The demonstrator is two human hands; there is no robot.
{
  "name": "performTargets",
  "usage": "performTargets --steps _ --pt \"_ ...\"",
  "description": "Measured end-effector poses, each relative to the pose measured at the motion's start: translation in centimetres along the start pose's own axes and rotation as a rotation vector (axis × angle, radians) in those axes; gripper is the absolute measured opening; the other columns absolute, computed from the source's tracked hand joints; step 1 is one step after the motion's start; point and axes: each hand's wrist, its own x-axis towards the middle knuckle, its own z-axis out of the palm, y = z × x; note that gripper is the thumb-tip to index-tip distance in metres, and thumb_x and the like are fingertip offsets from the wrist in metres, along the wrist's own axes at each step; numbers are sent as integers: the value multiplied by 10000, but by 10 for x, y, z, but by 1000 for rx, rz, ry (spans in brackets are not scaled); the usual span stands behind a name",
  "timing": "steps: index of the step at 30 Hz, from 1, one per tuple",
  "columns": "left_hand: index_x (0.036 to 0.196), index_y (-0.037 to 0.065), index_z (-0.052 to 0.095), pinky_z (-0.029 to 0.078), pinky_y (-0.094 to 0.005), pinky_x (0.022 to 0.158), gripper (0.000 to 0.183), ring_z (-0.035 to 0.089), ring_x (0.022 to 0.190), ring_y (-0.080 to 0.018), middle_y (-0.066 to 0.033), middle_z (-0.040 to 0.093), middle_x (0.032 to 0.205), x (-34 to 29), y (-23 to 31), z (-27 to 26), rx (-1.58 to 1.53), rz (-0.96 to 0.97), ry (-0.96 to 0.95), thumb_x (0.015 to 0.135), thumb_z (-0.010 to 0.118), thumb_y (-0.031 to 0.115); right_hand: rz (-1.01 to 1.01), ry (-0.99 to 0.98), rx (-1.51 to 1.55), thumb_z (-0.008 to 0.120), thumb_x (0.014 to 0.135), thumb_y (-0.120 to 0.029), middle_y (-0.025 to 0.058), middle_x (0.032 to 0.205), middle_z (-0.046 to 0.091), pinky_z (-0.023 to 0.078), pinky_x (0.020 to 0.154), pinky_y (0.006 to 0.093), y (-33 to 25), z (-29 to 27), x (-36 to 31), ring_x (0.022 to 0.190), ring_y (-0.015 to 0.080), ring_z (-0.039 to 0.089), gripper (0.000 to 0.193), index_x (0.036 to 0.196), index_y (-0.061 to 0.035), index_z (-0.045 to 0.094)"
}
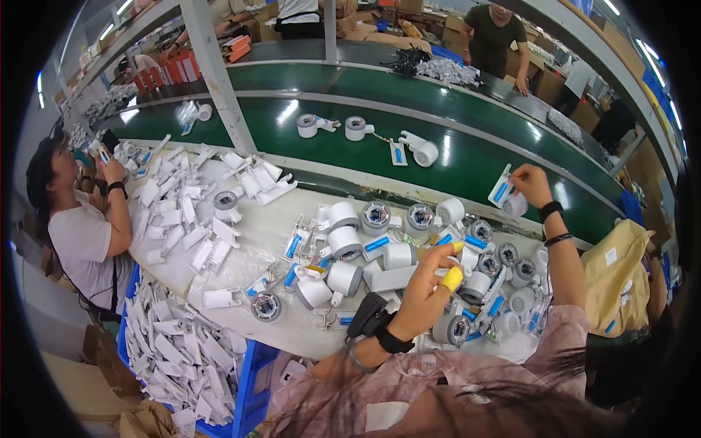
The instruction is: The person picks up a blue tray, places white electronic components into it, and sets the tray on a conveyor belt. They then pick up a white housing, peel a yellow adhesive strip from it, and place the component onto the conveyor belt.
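Note:
My right hand [531, 186] is raised at the edge of the green conveyor, closed on a white round-headed unit [515, 205] whose flat open handle carries a blue battery. Yellow covers sit on two fingertips of my left hand [431, 281], which hovers over a crowded pile with those fingers apart; nothing shows in its grip. Loose units in that pile, such as this white cylinder [345, 243], have grey rims, and some show circuit boards. Blue batteries [377, 244] and thin wires stick out among them.
The green conveyor [270, 120] runs past the table and bears several similar units [355, 128]. White handle shells [182, 197] lie at left, above a blue crate [252, 387] full of more. A person [80, 226] works at left, another [496, 36] across. A yellow bag [613, 270] stands right.

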Motion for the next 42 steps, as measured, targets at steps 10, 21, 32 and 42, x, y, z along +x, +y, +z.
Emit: performTargets --steps 10,21,32,42 --pt "1332 30 445 463 -332 880 450 580 1060 -208 -118 541 1271 -29 67 -47 112 -151 -58 897 556 40 22 -115 -674 680 727 -231 188 826 673 529 756 423 25 66 84 808 368 648 224 833 -33 692" --pt "1166 38 607 471 -345 885 440 577 1051 -271 -172 594 1118 195 77 -330 1340 -125 410 760 684 189 -175 -212 -275 701 717 -521 239 1413 347 387 1021 487 -32 213 170 1221 433 446 829 1387 -131 406" --pt "1340 93 437 387 -445 1019 775 418 1248 -373 -149 449 1369 279 -2 -437 2092 -27 348 655 726 308 -211 -489 -438 773 710 -328 170 1248 502 457 922 494 -51 213 158 1103 356 538 683 1298 -110 499" --pt "1104 55 620 490 -449 864 495 567 1056 -382 -218 546 1159 286 2 -374 2091 -445 536 721 729 350 268 -752 805 692 831 -331 112 1029 619 591 549 303 -55 166 143 847 195 649 534 1227 -14 525"
